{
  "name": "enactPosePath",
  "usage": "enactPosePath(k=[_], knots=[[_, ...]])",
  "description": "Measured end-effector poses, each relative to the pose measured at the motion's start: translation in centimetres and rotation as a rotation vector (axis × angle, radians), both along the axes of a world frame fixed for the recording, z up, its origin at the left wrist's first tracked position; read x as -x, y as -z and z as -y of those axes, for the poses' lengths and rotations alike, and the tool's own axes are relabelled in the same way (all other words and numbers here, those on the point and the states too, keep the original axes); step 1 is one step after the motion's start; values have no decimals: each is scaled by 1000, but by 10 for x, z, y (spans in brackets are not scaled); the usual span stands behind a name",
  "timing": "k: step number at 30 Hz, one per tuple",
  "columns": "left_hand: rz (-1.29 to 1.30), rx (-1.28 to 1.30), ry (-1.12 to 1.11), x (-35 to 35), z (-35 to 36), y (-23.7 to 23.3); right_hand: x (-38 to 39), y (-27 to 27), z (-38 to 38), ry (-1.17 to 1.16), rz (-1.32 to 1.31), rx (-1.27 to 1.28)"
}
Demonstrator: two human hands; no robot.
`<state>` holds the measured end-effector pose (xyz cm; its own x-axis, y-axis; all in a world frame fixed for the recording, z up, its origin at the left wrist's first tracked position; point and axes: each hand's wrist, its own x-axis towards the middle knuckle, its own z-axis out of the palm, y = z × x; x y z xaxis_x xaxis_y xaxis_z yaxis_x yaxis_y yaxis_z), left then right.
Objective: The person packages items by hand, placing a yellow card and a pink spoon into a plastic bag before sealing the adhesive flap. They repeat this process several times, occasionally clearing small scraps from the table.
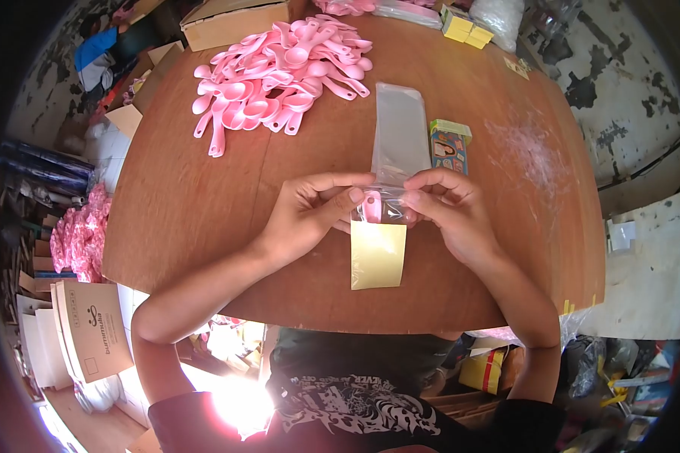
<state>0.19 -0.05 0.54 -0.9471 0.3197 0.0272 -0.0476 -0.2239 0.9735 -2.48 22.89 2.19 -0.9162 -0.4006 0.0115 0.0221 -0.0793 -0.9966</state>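
Between my hands is a small clear plastic bag [391,212], pinched at its upper edge. Inside it are a yellow card [378,257] and a pink spoon, whose handle end [371,205] with a hole shows above the card; the rest of the spoon is hidden. My left hand [307,211] grips the bag's left top corner with thumb and forefinger. The right top corner is in the pinched fingers of my right hand [447,205]. Just beyond lies a stack of flat clear bags [400,128], with a small printed box [449,147] to its right.
A large heap of pink spoons [279,79] covers the table's [181,189] far left. Behind it stands a cardboard box [238,23]. Yellow card stacks [465,29] sit at the far edge, and clear plastic scraps [533,155] lie at right. Another carton [91,328] is on the left.
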Motion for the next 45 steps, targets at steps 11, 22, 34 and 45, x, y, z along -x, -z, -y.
enactPosePath(k=[11,22,34,45], knots=[[-196,33,39,3,8,8,4,0,-8,-132,-237,-116],[-217,78,17,-1,3,-2,-10,-1,6,-131,-233,75],[-445,677,787,-122,49,-55,36,-12,-24,101,-740,-617],[35,1163,866,-168,87,35,79,-5,-12,-84,-585,-955]])
